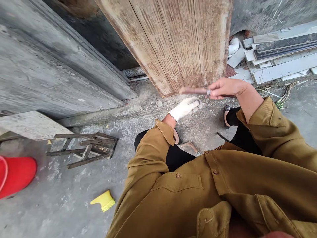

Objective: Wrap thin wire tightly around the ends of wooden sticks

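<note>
My left hand [187, 108] wears a white glove, and its fingers are closed around a small round grey object [199, 103] that I cannot identify. My bare right hand [220, 89] grips one end of a blurred tool with a wooden handle [194, 91]. A metal band shows beside my fingers, and the handle points left, above the gloved hand. Just beyond both hands, a worn plank door or panel [170, 43] stands upright, its lower edge near the concrete floor. Another curved wooden handle [189, 145] lies on the floor between my feet.
A wooden stool or frame [86, 148] lies at the left, near a red bucket [18, 175]. A yellow brush-like piece [104, 200] rests on the floor. Stacked white and dark boards [284, 53] and a white pipe elbow [233, 46] are at the right. A thin dark strip [223, 137] lies near my right foot.
</note>
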A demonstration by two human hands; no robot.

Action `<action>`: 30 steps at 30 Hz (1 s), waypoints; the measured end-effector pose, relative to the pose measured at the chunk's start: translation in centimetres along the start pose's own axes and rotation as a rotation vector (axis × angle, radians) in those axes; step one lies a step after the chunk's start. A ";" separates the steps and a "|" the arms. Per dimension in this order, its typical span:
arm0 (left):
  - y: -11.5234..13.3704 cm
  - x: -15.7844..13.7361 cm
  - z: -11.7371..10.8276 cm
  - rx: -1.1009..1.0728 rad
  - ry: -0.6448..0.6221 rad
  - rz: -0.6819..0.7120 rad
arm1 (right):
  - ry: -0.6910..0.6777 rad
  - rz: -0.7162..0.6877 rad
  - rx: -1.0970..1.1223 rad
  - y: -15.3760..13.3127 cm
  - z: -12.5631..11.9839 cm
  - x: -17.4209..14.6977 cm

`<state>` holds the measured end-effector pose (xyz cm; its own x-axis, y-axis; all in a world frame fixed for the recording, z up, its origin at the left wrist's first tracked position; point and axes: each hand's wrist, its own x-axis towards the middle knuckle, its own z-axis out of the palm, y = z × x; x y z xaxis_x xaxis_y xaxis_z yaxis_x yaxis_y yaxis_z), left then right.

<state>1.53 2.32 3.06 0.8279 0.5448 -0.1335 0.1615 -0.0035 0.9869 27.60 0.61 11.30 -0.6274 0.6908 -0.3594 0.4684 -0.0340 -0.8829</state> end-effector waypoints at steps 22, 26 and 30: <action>-0.5 0.4 -0.2 0.245 -0.042 0.064 | -0.368 0.106 -0.254 1.0 0.3 1.3; -0.4 0.5 0.4 -0.014 -0.005 0.077 | 0.012 0.047 -0.078 0.9 -0.5 0.4; -0.4 1.0 1.3 -0.005 0.041 -0.011 | 0.111 0.042 0.031 0.6 1.1 1.2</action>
<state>2.98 1.78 2.44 0.8034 0.5785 -0.1408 0.1676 0.0072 0.9858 26.46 0.63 10.03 -0.5337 0.7642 -0.3622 0.4723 -0.0859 -0.8773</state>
